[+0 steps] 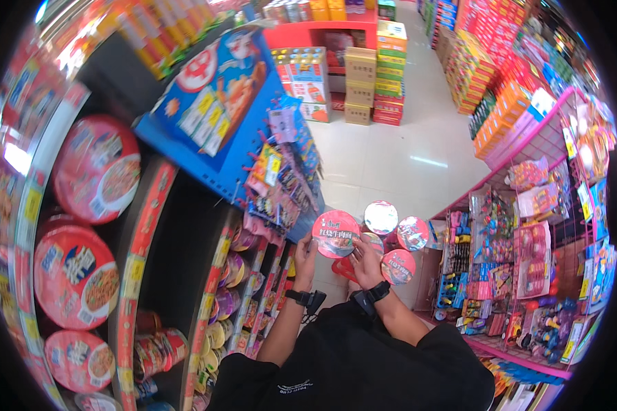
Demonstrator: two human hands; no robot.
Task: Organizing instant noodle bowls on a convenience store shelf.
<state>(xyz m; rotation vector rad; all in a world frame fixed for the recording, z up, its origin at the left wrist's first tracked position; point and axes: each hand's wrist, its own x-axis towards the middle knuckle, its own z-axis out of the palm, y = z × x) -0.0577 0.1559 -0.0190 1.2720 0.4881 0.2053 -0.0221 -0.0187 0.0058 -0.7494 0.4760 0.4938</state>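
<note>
Between my two hands is a round instant noodle cup with a printed red lid (335, 234), its top facing up. My left hand (305, 259) grips its left side, and my right hand (365, 258) grips its lower right side. Just right of it are several more round cups: one with a shiny silvery lid (381, 217), one with a patterned lid (413, 234) and one with a red lid (398, 267). Another cup lies partly hidden behind my right hand. What supports these cups is hidden. Both wrists wear black bands with small devices.
Shelves of large noodle bowls (77, 277) and smaller cups (226, 303) stand at the left. A blue display end (200, 169) carries hanging packets. At the right, a pink wire rack (514, 287) holds toys. Stacked cartons (360, 85) stand ahead on the tiled floor (375, 154).
</note>
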